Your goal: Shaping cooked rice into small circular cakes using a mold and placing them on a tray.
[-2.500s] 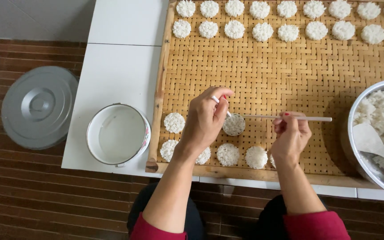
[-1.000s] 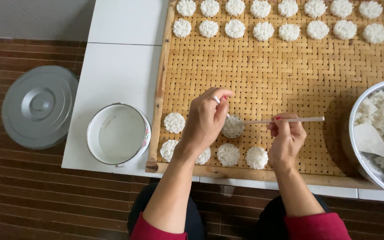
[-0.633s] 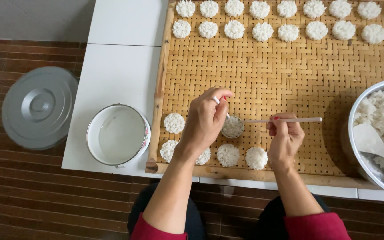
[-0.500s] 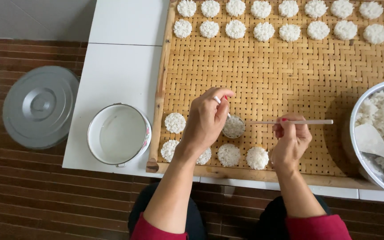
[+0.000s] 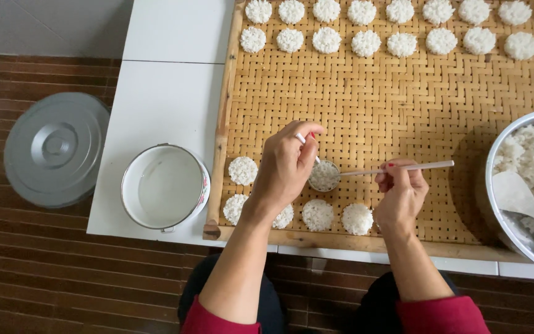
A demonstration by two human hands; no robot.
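Since a moment ago, stick levelled, right hand pinching its right part. Tip pointing left into ring, clasped by left hand on tray.

Tray middle open; 2 cake rows border it.

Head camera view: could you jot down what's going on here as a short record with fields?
Left hand: holds a small round mould of rice on the woven tray
Right hand: holds a thin stick reaching to the mould
Rice cakes: rows along near and far tray edges
Rice bowl: right, with white paddle
White pot: left of tray
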